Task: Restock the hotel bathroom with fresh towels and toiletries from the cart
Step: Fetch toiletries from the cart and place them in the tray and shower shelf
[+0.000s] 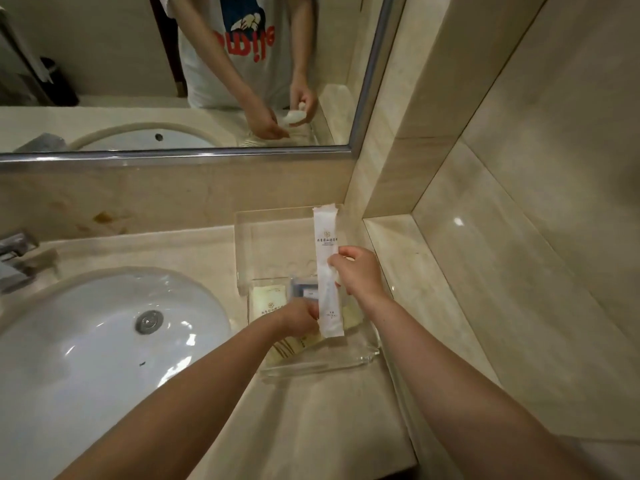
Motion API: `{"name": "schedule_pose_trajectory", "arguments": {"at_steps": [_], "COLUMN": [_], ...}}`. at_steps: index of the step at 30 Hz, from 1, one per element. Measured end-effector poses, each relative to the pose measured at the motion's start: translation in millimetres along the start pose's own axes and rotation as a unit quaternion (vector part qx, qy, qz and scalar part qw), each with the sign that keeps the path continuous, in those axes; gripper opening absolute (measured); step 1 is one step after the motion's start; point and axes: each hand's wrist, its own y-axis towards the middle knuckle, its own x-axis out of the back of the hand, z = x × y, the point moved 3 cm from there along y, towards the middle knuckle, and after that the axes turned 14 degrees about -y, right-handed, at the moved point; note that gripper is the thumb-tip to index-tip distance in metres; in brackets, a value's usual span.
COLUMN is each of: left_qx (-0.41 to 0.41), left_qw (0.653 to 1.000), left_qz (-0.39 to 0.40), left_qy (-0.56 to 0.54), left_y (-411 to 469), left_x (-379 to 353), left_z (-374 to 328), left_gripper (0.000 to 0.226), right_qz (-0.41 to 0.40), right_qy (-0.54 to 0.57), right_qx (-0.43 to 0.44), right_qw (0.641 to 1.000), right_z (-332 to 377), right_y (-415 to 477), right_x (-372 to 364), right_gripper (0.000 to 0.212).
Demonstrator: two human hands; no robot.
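**Item: long white packet** [327, 237], printed, probably a toothbrush kit. Count: one. It is hanging upright over the clear tray [311, 367], running from 12 to 6 o'clock. It is likely being held this way so it can be lowered flat among the other toiletries.

**Right grip** [358, 271]: it is coming in from the packet's 3 o'clock. Thumb and fingers are clamping together on the packet's middle and carrying its whole weight.

**Left grip** [301, 315]: it is reaching into the tray at the packet's 8 o'clock, beside the lower end. It seems to be steadying that end or shifting sachets to make room. Its fingertips are hiding behind the packet, so I cannot tell whether they are apart or together.

**Tray.** Count: one. It is sitting on the surface [311, 427] at the basin's [86, 341] 3 o'clock, tucked into the wall corner.

**Tray contents:**
- Cream sachets [270, 301]: at least two are showing. More may be lying under the left forearm.
- Blue-grey packet [304, 289]: one, lying at the cream sachet's 2 o'clock.

**Fixtures:**
- Basin: one.
- Drain plug [149, 321]: one.
- Tap [17, 258]: one, at the basin's 10 o'clock.
- Mirror [104, 64]: one, at 12 o'clock.

Towels and cart are not showing. The restocking is judged to be under way, at the toiletries step.
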Motion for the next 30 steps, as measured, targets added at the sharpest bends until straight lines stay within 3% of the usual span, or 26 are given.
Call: {"name": "schedule_pose_trajectory", "arguments": {"at_steps": [3,5,12,17,22,26,28,30], "left_qx": [0.013,0.002,-0.036,-0.004,-0.067,-0.09,-0.088,-0.064], "left_qw": [0.997,0.998,0.988,0.93,0.889,0.859,0.874,0.9], "left_qz": [0.015,0.002,-0.063,-0.168,-0.303,-0.347,-0.346,-0.332], "left_qy": [0.08,0.059,-0.136,-0.328,-0.337,-0.365,-0.328,-0.275], "left_y": [1.6,0.1,-11.6,-24.9,-36.5,-56.4,-59.9,-60.3], "left_x": [-5.6,-4.6,12.5,24.4,39.5,42.7,41.7,38.8], "left_z": [4.0,5.8,5.5,2.4,4.7,5.5,12.5,23.8], "left_gripper": [0.024,0.029,0.024,0.034,0.035,0.047,0.039,0.028], "right_qz": [0.018,0.024,0.039,0.074,0.138,0.196,0.219,0.236], "right_qy": [-0.01,-0.015,-0.037,-0.117,-0.275,-0.386,-0.416,-0.449], "right_qx": [-0.01,-0.01,-0.012,0.028,0.077,0.098,0.103,0.111], "right_qw": [1.0,1.0,0.998,0.99,0.948,0.896,0.876,0.854], "right_z": [-10.0,-13.1,-19.0,-15.1,-9.7,-10.0,-11.7,-13.4], "right_y": [0.6,1.2,1.6,-0.4,-4.4,-9.1,-11.9,-14.9], "right_x": [-3.0,-4.8,-10.2,-15.1,-33.4,-52.7,-60.9,-66.2], "right_gripper": [0.014,0.017,0.012,0.012,0.012,0.02,0.027,0.02]}}
